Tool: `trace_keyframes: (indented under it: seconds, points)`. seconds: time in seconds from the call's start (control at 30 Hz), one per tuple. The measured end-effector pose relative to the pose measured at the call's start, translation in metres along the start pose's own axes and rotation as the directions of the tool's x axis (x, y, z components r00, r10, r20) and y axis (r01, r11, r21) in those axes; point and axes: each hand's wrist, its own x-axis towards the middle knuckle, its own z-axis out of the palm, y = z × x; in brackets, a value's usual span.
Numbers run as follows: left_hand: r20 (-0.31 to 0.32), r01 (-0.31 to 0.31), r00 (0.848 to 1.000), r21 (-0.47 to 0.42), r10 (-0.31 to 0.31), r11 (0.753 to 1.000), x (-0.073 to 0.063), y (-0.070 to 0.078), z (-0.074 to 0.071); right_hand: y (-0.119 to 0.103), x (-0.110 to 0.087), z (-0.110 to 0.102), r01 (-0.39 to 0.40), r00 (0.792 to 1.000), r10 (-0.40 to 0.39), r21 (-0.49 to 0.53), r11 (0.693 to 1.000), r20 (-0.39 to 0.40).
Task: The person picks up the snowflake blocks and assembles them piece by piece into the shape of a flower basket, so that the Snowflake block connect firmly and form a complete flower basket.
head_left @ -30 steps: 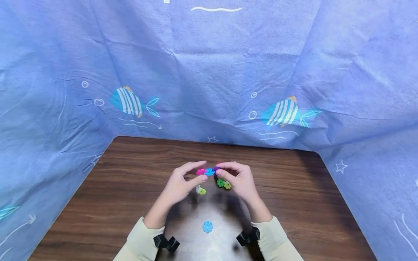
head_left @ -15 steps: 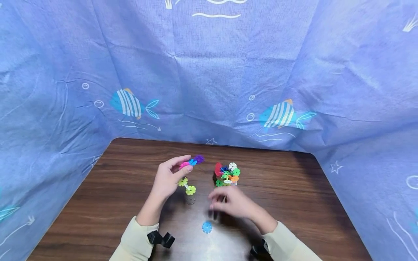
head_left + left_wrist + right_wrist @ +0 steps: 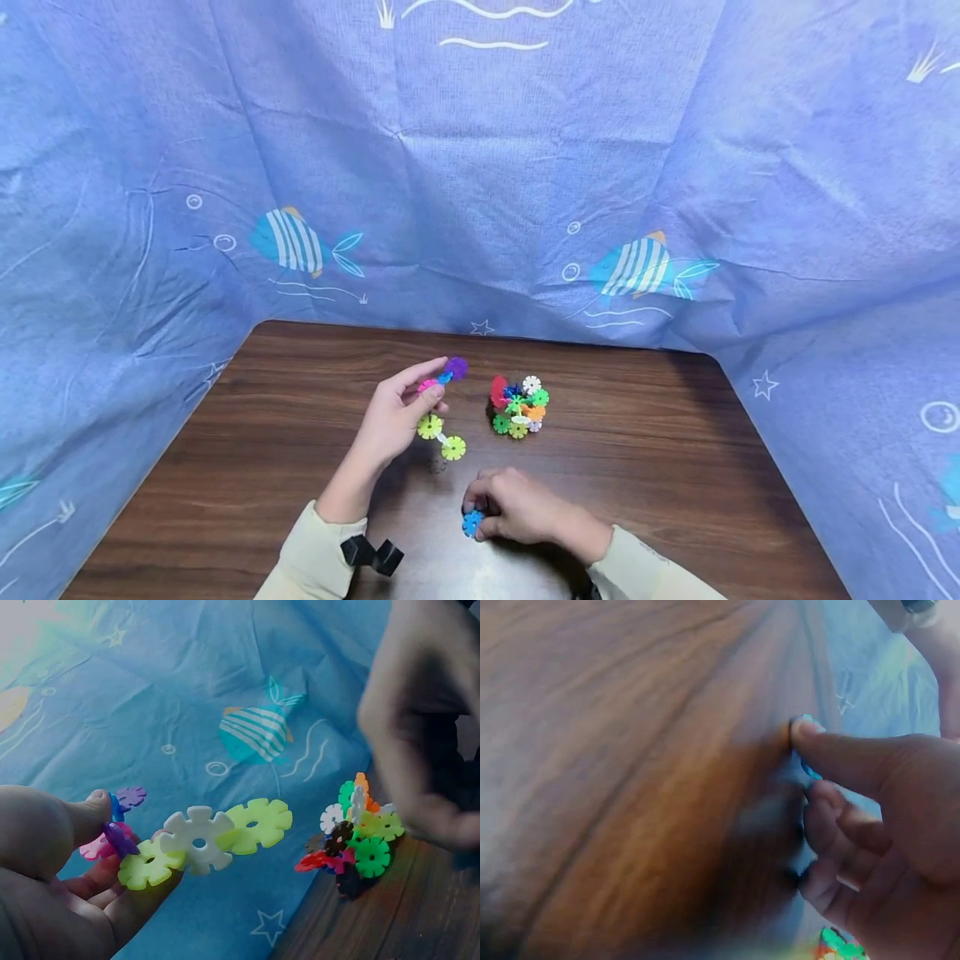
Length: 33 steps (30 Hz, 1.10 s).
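Observation:
My left hand (image 3: pixel 386 421) grips a chain of joined notched plastic discs above the table. The chain has a purple disc (image 3: pixel 457 368) at its upper end, with blue and pink ones below it. Lower down hang a white disc (image 3: pixel 180 841) and two yellow-green discs, the outer yellow-green disc (image 3: pixel 271 825) pointing away from the hand in the left wrist view. Near the front, my right hand (image 3: pixel 521 507) pinches a loose blue disc (image 3: pixel 472 523) at the tabletop between thumb and fingers. Only the disc's edge shows in the right wrist view; the fingers hide the rest.
A cluster of joined discs (image 3: pixel 517 407) in many colours stands on the brown wooden table (image 3: pixel 660 467), beyond my right hand. Blue cloth (image 3: pixel 480 183) with fish prints hangs behind the table and along both sides.
Both hands were together on the chain; the left has since moved left with it. My right hand left the chain, came down toward the front, and took hold of the blue disc.

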Motion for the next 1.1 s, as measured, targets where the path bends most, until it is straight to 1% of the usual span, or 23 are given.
trace_keyframes:
  seconds: [0.07,0.13,0.17,0.2,0.23,0.27,0.3,0.33,0.37,0.43,0.47,0.5,0.53,0.57,0.63,0.77,0.93,1.1]
  points:
    - [0.001,0.0,1.0,0.0,0.0,1.0,0.0,-0.002,0.002,0.004,0.001,-0.006,0.0,1.0,0.003,0.114,0.993,-0.019]
    - [0.003,-0.001,1.0,0.003,0.001,1.0,0.0,-0.003,0.003,0.008,0.003,-0.016,-0.006,0.996,0.026,0.233,0.973,-0.083]
    - [0.007,-0.006,1.0,0.002,0.006,1.0,0.0,-0.003,0.004,0.01,0.003,-0.023,-0.004,0.989,0.044,0.273,0.962,-0.139]
    - [0.011,-0.01,1.0,0.0,0.01,1.0,0.0,-0.003,0.005,0.012,0.004,-0.03,0.003,0.976,0.064,0.307,0.952,-0.207]
    - [0.016,-0.011,1.0,0.0,0.011,1.0,0.0,-0.004,0.007,0.014,0.006,-0.037,0.013,0.954,0.091,0.342,0.94,-0.285]
    - [0.023,-0.01,1.0,0.001,0.01,1.0,0.0,-0.004,0.008,0.015,0.007,-0.044,0.027,0.922,0.12,0.371,0.928,-0.368]
    - [0.029,-0.008,1.0,0.002,0.008,1.0,0.0,-0.003,0.009,0.015,0.009,-0.05,0.045,0.881,0.152,0.398,0.916,-0.449]
    - [0.036,-0.005,0.999,-0.001,0.005,1.0,0.0,-0.003,0.01,0.016,0.011,-0.055,0.072,0.834,0.177,0.42,0.905,-0.522]
    - [0.044,-0.003,0.999,-0.004,0.003,1.0,-0.001,-0.003,0.012,0.017,0.013,-0.059,0.1,0.789,0.2,0.442,0.892,-0.581]
    - [0.063,0.006,0.998,-0.012,-0.005,1.0,-0.002,-0.003,0.015,0.017,0.017,-0.065,0.151,0.708,0.239,0.473,0.868,-0.664]
    - [0.073,0.008,0.997,-0.018,-0.006,1.0,-0.002,-0.003,0.016,0.017,0.018,-0.067,0.173,0.675,0.248,0.476,0.862,-0.695]
    - [0.08,0.011,0.997,-0.025,-0.009,1.0,-0.003,-0.004,0.018,0.017,0.02,-0.068,0.188,0.649,0.254,0.475,0.86,-0.717]
    - [0.087,0.012,0.996,-0.028,-0.01,1.0,-0.003,-0.004,0.019,0.017,0.022,-0.069,0.199,0.63,0.257,0.471,0.859,-0.733]
    - [0.093,0.012,0.996,-0.028,-0.01,1.0,-0.004,-0.004,0.02,0.017,0.023,-0.07,0.205,0.614,0.256,0.464,0.862,-0.747]
    - [0.1,0.014,0.995,-0.03,-0.011,0.999,-0.004,-0.005,0.021,0.015,0.024,-0.072,0.206,0.589,0.251,0.443,0.873,-0.768]
    - [0.107,0.012,0.994,-0.021,-0.01,1.0,-0.004,-0.005,0.023,0.005,0.025,-0.078,0.228,0.566,0.209,0.395,0.89,-0.798]
    - [0.112,0.01,0.994,-0.016,-0.008,1.0,-0.003,-0.006,0.023,-0.007,0.025,-0.084,0.263,0.545,0.125,0.311,0.913,-0.829]
    - [0.097,0.025,0.995,-0.001,-0.025,1.0,-0.002,-0.007,0.024,-0.006,0.029,-0.083,0.268,0.539,0.075,0.255,0.929,-0.839]
